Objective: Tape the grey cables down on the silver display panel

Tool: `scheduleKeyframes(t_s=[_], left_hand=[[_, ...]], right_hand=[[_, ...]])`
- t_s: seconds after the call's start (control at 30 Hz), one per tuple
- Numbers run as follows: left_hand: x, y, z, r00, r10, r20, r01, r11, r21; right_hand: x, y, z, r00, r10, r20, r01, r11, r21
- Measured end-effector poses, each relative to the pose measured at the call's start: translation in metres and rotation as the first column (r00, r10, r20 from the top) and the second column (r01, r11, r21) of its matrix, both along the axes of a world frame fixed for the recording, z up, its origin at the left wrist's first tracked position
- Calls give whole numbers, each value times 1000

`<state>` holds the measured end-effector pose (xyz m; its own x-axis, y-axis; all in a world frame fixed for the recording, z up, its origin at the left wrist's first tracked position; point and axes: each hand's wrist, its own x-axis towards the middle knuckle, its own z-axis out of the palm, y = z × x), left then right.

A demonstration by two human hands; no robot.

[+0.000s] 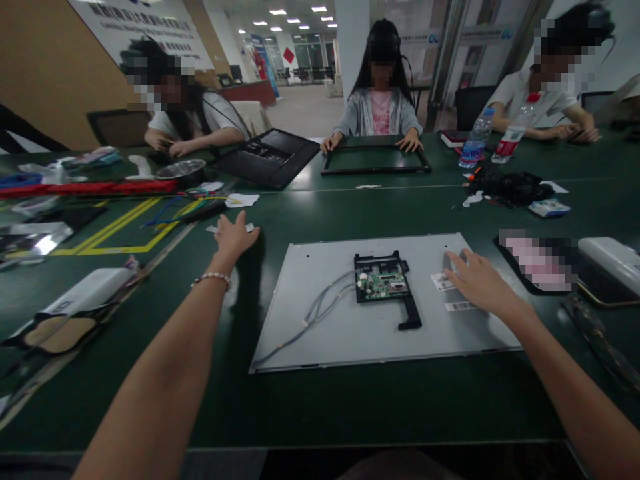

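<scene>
Right hand, head view: the right hand [477, 280] is open, fingers spread and grasping nothing, over the right part of the panel; whether the fingertips press on it is hard to tell.
Left hand: the left hand [233, 239], left of centre, is open and spread too, apart from the panel, over a white paper strip [213, 229] on the green table [400, 407].
Panel: the pale grey panel [320, 267] lies flat across the centre and lower right of the frame, a printed label [442, 282] and a barcode label [459, 307] near the right fingers.
Weight and stiffness: probably stiff and moderately heavy for its thinness; bending or twisting could harm it.
Surface: looks smooth, so a flat palm may slide; fingers under the rim should hold better.
Delicate parts: the circuit board [383, 285], exposed in its black bracket [413, 313] mid-panel, looks fragile; the thin grey cables [306, 324] trailing to the panel's lower-left corner look soft and easily snagged.
Where to hold: the left and right edges seem best, both hands level, clear of board, bracket arm and cables.
</scene>
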<state>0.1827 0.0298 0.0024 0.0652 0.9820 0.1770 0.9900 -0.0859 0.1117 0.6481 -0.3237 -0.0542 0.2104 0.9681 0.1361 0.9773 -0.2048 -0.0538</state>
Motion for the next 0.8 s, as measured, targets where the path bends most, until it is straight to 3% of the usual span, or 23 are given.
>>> scheduleKeyframes(t_s=[0.1,0.23,0.47,0.8], left_hand=[[1,10,-10,999,-11,-53,8,998,-65],[5,14,-15,994,4,-108,-3,1000,2],[12,13,-12,981,40,-192,-30,998,57],[22,-9,-5,963,57,-264,-39,996,75]], right_hand=[[0,2,0,999,-14,36,14,1000,-17],[1,3,1,999,-7,44,9,999,-34],[0,1,1,999,-5,35,5,1000,-12],[1,1,4,1000,-23,21,24,999,-45]])
